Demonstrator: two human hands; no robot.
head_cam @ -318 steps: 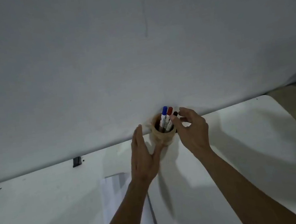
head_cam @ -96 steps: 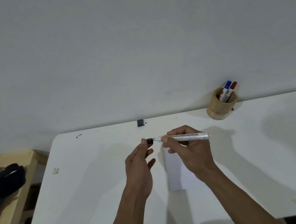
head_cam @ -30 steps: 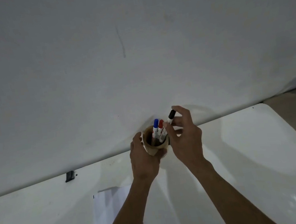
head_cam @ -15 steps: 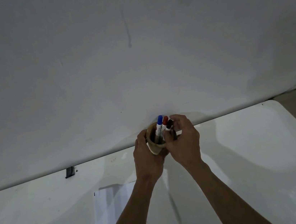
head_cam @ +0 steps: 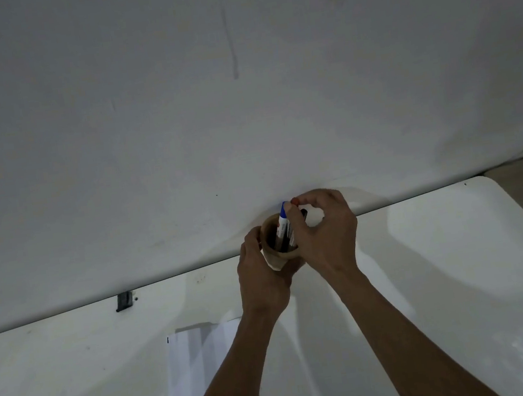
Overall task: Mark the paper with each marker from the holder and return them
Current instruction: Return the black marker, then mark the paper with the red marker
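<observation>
At the far left, a small black clip (head_cam: 124,301) sits at the back edge of the white table (head_cam: 446,273), where the table meets the wall (head_cam: 175,109). A little to the right and nearer to the person, a sheet of paper (head_cam: 196,366) lies flat on the table, with a short dark mark at its upper left corner. Further right, the left hand (head_cam: 262,275) is wrapped around the wooden holder (head_cam: 276,257) and grips its side; the holder is tilted toward the person. Inside the holder stand a blue-capped marker (head_cam: 283,217), a black-capped marker (head_cam: 303,214) and a red-capped marker (head_cam: 294,200). The right hand (head_cam: 324,232) is curled over the holder, and its fingertips pinch the red-capped marker just under the cap.
</observation>
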